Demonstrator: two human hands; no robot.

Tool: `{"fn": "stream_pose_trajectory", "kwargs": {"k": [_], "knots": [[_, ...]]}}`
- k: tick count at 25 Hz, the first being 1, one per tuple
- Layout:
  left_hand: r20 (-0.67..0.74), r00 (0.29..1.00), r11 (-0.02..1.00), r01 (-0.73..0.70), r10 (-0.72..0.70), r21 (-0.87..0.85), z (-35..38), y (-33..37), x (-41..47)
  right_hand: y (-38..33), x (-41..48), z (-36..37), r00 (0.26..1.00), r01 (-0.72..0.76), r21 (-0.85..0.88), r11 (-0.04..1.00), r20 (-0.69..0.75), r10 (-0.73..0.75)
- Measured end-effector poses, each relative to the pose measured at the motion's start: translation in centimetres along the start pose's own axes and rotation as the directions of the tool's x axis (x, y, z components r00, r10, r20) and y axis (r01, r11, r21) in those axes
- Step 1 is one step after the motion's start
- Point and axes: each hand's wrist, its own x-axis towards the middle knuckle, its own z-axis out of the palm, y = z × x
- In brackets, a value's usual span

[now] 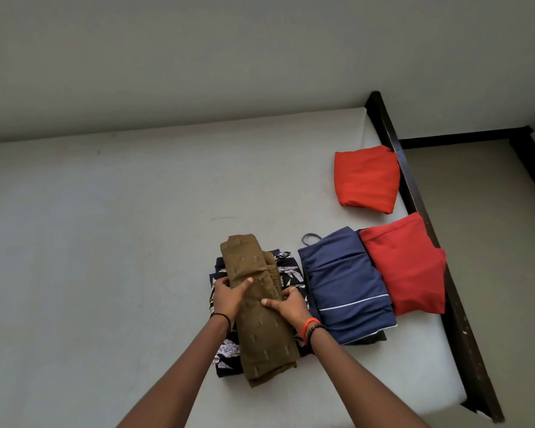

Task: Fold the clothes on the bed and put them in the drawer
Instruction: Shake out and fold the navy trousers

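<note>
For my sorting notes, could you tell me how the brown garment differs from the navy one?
The brown garment is folded narrow, the navy garment wider. The left hand and right hand hold the brown garment atop a patterned garment; the navy garment lies untouched. Both are folded.

wall: plain, pale grey | mattress: bare, pale grey, against wall | bed frame: dark wood, right edge | floor: grey-beige | skirting: dark | light: soft, even
</note>
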Motion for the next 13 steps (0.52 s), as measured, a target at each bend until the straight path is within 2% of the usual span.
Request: {"fn": "stream_pose_trajectory", "kwargs": {"k": [2, 5, 10, 13], "knots": [[0.136, 0.990, 0.999, 0.036, -0.032, -0.027, 0.0, 0.8, -0.6, 0.4, -0.2, -0.8, 0.997, -0.029, 0.130, 0.991, 0.081, 0.019], [0.381, 0.922, 0.995, 0.092, -0.073, -0.030, 0.0, 2.1, -1.9, 0.9, -1.3, -3.0, 0.975, -0.046, 0.221, 0.974, 0.221, -0.004], [0.563, 0.825, 0.996, 0.080, -0.042, -0.044, 0.6, 4.6, -3.7, 1.2, -2.1, -7.6, 0.904, -0.021, 0.245, 0.969, 0.418, -0.086], [0.652, 0.755, 0.987, 0.143, -0.061, -0.074, 2.1, 6.3, -4.6, 1.1, -2.7, -10.7, 0.899, 0.040, 0.301, 0.953, 0.406, -0.166]]}}
